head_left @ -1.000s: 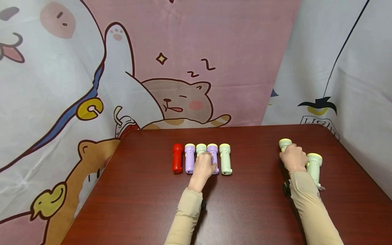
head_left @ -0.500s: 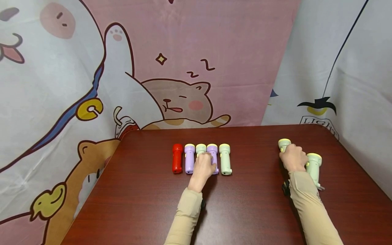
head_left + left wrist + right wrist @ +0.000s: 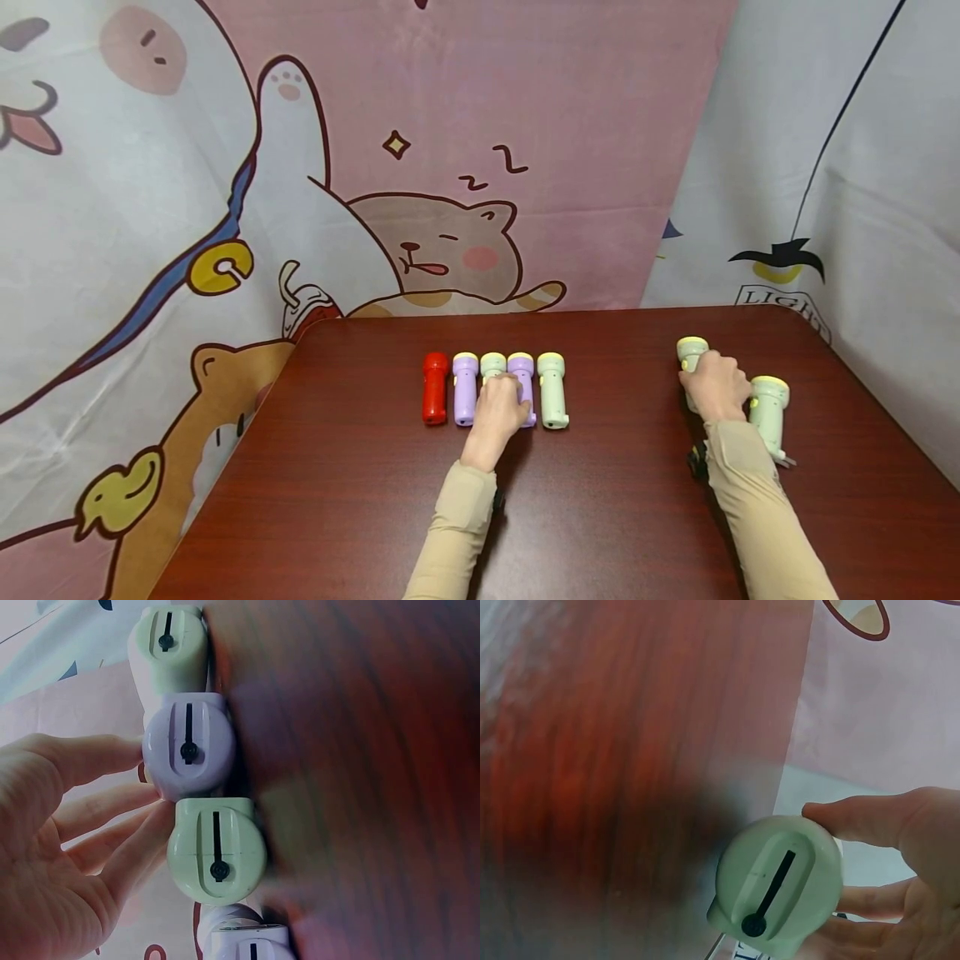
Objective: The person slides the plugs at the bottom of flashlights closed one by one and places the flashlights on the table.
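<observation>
In the head view a row of flashlights lies on the table: a red flashlight [image 3: 434, 389], a purple flashlight [image 3: 465, 390], a light green flashlight [image 3: 492, 363], a second purple flashlight [image 3: 521, 364] and a light green one at the right end [image 3: 552, 392]. My left hand [image 3: 497, 414] pinches the second purple flashlight [image 3: 189, 746], thumb on one side and fingers on the other; it partly covers the green flashlight [image 3: 217, 851] beside it. Far to the right, my right hand [image 3: 716, 387] grips another light green flashlight [image 3: 780, 889] between thumb and fingers. Its body is mostly hidden in the head view.
Just right of my right hand one more light green flashlight [image 3: 768, 410] lies on the table, a strap at its lower end. The dark red wooden table [image 3: 600, 500] meets a cartoon-printed cloth [image 3: 585, 167] along its back edge.
My right hand has shifted slightly to the left with the light green flashlight, away from the one beside it. The left hand and the row have not visibly moved.
</observation>
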A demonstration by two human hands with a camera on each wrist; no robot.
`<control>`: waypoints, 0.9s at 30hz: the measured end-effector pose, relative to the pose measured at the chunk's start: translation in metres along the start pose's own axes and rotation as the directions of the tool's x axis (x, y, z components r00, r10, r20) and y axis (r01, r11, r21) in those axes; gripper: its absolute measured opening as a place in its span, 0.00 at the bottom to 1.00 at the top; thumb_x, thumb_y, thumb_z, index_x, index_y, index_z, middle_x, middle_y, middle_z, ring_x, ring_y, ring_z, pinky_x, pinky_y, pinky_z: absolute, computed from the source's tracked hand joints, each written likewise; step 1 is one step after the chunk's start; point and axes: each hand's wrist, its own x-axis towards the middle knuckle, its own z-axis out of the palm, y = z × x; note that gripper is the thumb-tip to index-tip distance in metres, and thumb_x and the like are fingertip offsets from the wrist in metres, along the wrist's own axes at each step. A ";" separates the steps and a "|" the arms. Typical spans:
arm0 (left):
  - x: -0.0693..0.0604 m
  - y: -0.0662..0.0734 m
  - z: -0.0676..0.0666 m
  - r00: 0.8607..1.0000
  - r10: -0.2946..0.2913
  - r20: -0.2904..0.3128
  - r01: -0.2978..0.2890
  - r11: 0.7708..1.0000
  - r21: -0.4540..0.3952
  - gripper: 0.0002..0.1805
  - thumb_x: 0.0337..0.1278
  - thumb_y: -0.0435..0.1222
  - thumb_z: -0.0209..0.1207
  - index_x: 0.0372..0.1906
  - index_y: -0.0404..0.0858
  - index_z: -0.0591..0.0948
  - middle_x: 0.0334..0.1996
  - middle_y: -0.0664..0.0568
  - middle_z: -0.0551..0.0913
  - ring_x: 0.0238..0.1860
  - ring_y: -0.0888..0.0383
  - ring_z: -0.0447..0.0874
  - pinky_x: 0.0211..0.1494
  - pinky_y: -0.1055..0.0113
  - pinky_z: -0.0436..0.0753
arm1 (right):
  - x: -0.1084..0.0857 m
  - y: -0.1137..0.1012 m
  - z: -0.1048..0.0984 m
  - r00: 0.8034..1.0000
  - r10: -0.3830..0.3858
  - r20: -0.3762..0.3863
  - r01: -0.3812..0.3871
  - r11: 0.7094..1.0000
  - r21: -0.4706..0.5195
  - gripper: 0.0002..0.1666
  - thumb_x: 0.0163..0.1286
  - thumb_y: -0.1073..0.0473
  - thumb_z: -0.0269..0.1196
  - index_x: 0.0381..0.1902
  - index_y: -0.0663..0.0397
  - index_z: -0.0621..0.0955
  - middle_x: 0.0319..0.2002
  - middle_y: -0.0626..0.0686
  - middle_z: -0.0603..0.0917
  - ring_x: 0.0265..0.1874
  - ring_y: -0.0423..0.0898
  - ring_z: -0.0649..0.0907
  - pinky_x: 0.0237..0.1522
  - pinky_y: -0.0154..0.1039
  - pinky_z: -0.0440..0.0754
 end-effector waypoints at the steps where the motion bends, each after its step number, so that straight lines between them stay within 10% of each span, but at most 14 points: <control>1: 0.000 0.000 0.000 1.000 0.001 -0.002 -0.001 1.000 0.002 0.18 0.41 0.31 0.67 0.09 0.39 0.70 0.21 0.50 0.77 0.20 0.57 0.69 0.24 0.69 0.70 | 0.000 0.000 0.000 1.000 -0.002 -0.004 0.002 1.000 0.004 0.26 0.61 0.53 0.59 0.37 0.78 0.73 0.37 0.81 0.76 0.32 0.74 0.78 0.22 0.60 0.72; 27: -0.001 0.000 0.000 1.000 0.015 -0.028 -0.015 1.000 0.008 0.17 0.40 0.30 0.68 0.09 0.38 0.72 0.21 0.49 0.79 0.21 0.53 0.74 0.25 0.67 0.73 | -0.012 -0.026 -0.003 0.994 -0.051 -0.099 0.064 0.989 0.132 0.24 0.59 0.48 0.63 0.30 0.68 0.74 0.25 0.66 0.77 0.22 0.63 0.78 0.15 0.46 0.69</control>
